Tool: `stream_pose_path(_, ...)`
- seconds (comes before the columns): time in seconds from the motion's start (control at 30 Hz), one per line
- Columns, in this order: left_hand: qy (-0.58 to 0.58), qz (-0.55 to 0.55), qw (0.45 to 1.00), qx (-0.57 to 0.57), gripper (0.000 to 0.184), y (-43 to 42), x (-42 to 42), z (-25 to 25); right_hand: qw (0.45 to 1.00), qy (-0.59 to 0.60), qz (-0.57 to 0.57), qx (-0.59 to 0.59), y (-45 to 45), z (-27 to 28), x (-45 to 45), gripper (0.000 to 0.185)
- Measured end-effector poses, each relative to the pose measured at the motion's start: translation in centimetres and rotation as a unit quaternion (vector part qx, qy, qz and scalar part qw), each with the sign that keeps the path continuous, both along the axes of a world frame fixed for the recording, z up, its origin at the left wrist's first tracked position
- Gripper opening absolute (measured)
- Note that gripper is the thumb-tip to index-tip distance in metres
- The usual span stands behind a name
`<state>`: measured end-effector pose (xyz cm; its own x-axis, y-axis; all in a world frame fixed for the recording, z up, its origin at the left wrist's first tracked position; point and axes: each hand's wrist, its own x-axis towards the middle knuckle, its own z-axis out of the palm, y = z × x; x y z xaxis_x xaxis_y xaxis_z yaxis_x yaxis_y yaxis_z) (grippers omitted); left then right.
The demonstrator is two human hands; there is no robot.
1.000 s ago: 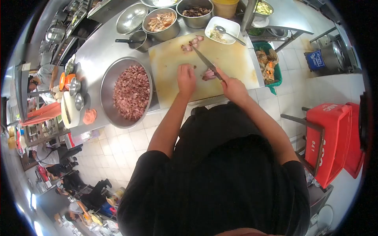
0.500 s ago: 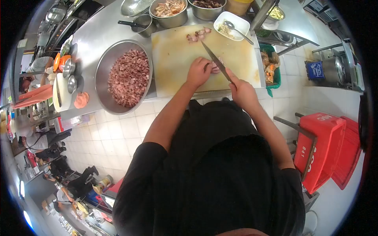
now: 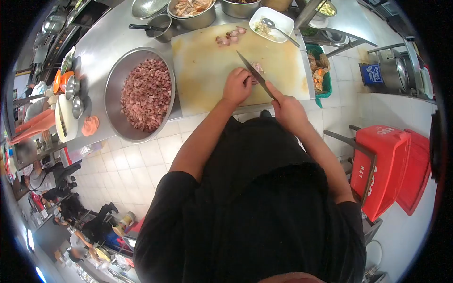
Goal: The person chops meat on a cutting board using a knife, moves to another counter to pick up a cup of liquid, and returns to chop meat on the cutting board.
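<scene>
My right hand point(image 3: 289, 112) is closed around the handle of a long kitchen knife point(image 3: 254, 72), its blade slanting away to the upper left. Just left of the blade, my left hand point(image 3: 237, 86) has its fingers curled down on a pink piece of meat, mostly hidden beneath them. Small cut bits of meat point(image 3: 257, 67) lie against the blade's far side. All this rests on a yellowed cutting board point(image 3: 203, 70). Several pink strips with darker edges point(image 3: 231, 36) lie near the board's far edge.
Left of the board stands a large metal bowl point(image 3: 109, 94) of diced pink meat. Behind it are a small pot point(image 3: 160, 30), metal bowls of food, and a white dish point(image 3: 282, 20) with a spoon. A green-lined bin point(image 3: 325, 89) and red crate point(image 3: 377, 160) stand right. Other people work far left.
The view has shifted slightly, so the board and bowls sit a little further left and up. More cut bits show beside the blade. Both hands keep nearly the same pose.
</scene>
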<state>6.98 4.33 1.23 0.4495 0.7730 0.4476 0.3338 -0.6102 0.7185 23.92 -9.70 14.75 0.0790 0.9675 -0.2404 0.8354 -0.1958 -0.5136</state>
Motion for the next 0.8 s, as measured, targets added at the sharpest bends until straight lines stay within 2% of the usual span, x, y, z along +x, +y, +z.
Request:
stream_pose_path(0.1,0.009,-0.001,1.0,0.003,0.006,0.2,-0.1,-0.2,1.0,-0.015,0.023,-0.01,0.8,1.0,-0.1,0.068)
stream_pose_path(0.2,0.008,0.002,1.0,-0.014,0.005,0.0,-0.3,0.3,0.999,0.02,-0.014,-0.027,1.7,-2.0,-0.7,0.068)
stream_pose_path(0.27,0.019,0.008,0.999,-0.031,0.004,-0.1,-0.2,0.1,0.999,0.017,-0.026,0.011,1.8,-4.9,-1.0,0.068)
stream_pose_path(0.37,0.011,0.002,0.999,-0.037,0.008,-0.1,-0.4,0.6,0.998,0.021,-0.026,0.057,2.4,-5.4,-0.4,0.069)
stream_pose_path(0.5,-0.009,0.004,0.999,-0.046,0.013,-0.8,-1.2,1.2,0.995,0.027,-0.037,0.092,1.2,-3.5,-0.4,0.069)
stream_pose_path(0.6,0.0,-0.005,0.998,-0.058,0.014,-0.9,-1.3,1.0,0.999,0.011,-0.023,0.041,-0.1,-1.0,-0.7,0.069)
stream_pose_path(0.8,-0.006,-0.007,1.0,-0.022,0.013,-1.2,-1.4,0.8,1.0,0.007,-0.009,0.007,-0.6,-1.1,-1.3,0.071)
